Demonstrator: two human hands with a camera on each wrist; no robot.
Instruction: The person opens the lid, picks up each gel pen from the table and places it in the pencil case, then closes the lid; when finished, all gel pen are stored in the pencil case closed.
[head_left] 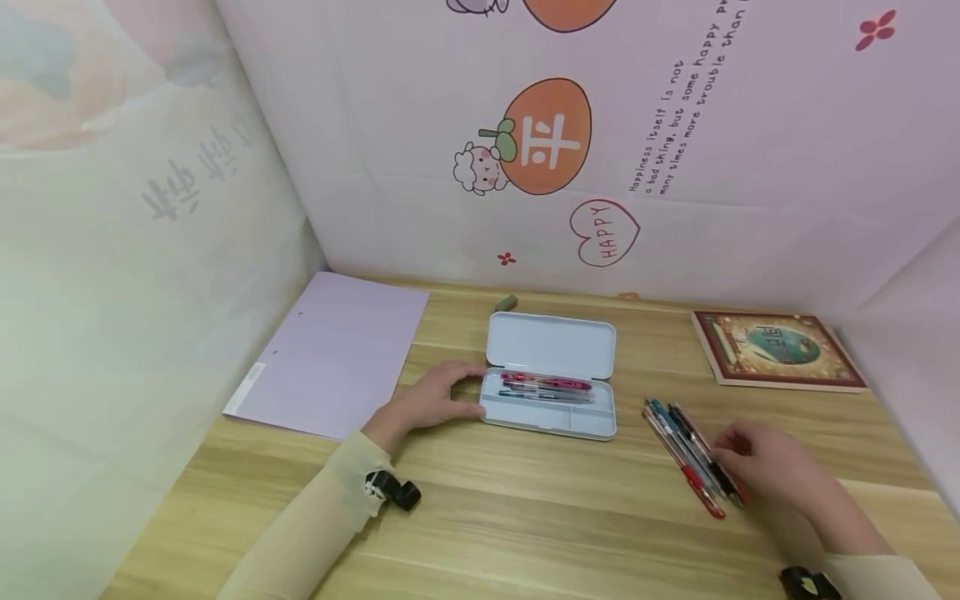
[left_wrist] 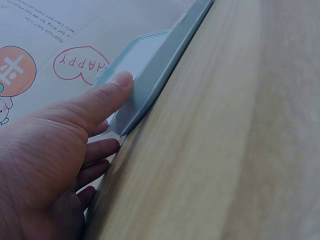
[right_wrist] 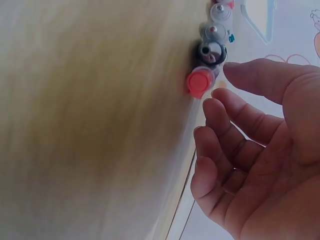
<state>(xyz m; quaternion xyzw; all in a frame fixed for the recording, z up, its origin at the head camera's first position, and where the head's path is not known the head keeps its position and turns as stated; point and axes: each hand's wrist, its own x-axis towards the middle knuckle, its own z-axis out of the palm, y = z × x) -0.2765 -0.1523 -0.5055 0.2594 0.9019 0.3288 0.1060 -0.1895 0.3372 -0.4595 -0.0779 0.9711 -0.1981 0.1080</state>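
A pale blue pencil case [head_left: 547,423] lies with its lid raised at the middle of the table, several pens [head_left: 543,387] in its back compartment. My left hand [head_left: 435,396] holds the case's left end, thumb at the near corner and fingers toward the hinge side. In the left wrist view the thumb [left_wrist: 107,97] presses the case's wall [left_wrist: 155,75]. To the right of the case, several loose pens [head_left: 690,458] lie side by side on the wood. Beside them is my right hand [head_left: 772,467], its fingers loosely bent; the right wrist view shows its fingertips close to a red-ended pen [right_wrist: 200,81], not closed round it.
A lilac folder or sheet [head_left: 337,350] lies at the left. Behind the case sits a small grey-green object [head_left: 507,303], perhaps an eraser. A decorated book [head_left: 780,350] lies at the back right. Printed sheets [head_left: 420,167] wall in the table.
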